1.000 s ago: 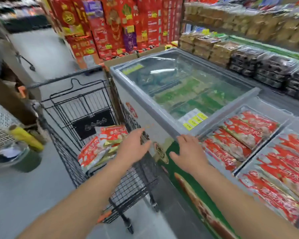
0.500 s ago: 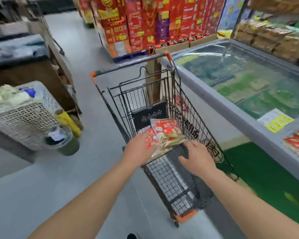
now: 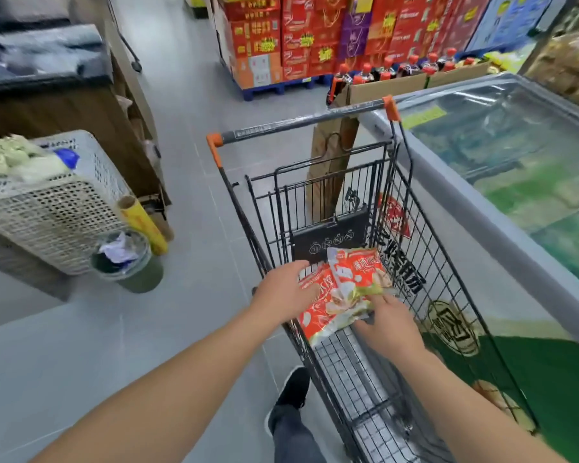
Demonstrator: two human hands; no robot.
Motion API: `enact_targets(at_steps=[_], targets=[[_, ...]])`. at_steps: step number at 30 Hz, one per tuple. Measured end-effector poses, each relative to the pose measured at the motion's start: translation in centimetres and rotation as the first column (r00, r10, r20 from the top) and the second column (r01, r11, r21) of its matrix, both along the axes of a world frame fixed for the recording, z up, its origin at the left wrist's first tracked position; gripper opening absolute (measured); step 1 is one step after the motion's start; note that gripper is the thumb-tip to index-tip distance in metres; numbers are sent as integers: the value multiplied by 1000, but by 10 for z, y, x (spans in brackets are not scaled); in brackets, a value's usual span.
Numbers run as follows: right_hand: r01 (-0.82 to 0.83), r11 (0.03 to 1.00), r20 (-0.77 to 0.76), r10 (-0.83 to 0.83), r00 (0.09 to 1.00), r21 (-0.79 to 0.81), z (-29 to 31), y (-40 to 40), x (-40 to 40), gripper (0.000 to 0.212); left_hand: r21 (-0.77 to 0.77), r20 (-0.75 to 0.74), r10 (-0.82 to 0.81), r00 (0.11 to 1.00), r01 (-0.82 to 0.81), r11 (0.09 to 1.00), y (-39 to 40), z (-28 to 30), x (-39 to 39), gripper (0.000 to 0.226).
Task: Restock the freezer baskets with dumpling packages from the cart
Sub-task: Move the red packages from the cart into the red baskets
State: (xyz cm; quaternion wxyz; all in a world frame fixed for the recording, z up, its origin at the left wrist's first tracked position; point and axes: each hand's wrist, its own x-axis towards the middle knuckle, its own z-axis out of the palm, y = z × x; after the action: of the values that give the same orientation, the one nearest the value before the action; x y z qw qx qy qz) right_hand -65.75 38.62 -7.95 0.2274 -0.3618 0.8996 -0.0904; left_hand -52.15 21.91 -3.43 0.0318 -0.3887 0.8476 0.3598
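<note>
2 dumpling packages [image 3: 345, 292] lie in the cart [image 3: 358, 369], 12 o'clock of me. I'm mid-pickup: left hand [image 3: 286, 290] spread on top, right hand [image 3: 390, 324] pinching the near edge. Next: lift, swing to freezer [image 3: 515, 182] at 2 o'clock.

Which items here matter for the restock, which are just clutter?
Job: dumpling packages, cart, freezer, left hand, right hand.
Clutter: white crate, yellow roll, bin, red boxes, bottles.
</note>
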Motion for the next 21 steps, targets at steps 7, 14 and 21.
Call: enact_targets(at_steps=[7, 14, 21], targets=[[64, 996, 113, -71, 991, 65, -53, -54, -55, 67, 78, 121, -80, 989, 70, 994, -58, -48, -77, 61], [69, 982, 181, -101, 978, 177, -109, -76, -95, 70, 228, 200, -134, 971, 87, 970, -86, -111, -141, 51], [156, 968, 263, -205, 943, 196, -164, -84, -122, 57, 477, 299, 80, 951, -222, 850, -88, -197, -190, 18]])
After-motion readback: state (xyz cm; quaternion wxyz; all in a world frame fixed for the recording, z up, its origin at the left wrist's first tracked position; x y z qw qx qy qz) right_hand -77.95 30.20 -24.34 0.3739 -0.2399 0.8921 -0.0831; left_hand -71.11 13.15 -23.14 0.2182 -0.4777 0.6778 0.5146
